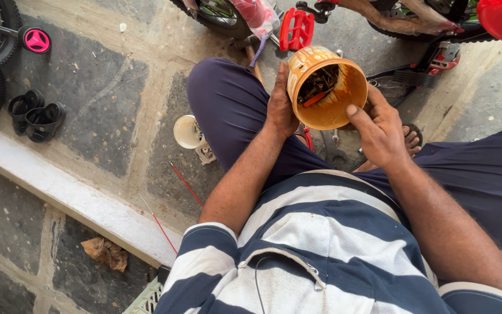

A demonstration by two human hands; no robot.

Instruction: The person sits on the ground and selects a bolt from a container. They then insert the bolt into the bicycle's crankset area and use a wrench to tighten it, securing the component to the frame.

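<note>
Left fingers point(281, 81) press flat along the tub point(325, 87) wall; right fingers point(360, 113) curl over its near rim, thumb inside. The orange tub sits tilted at upper centre above the lap, holding metal bits point(316, 86). It looks stiff plastic, greasy, likely slippery and bottom-heavy; wall-and-rim grip suits.

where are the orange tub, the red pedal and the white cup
orange tub point(327, 113): head view, on its inner wall
red pedal point(297, 29): head view, on its ribbed face
white cup point(187, 131): head view, on its rim
</note>
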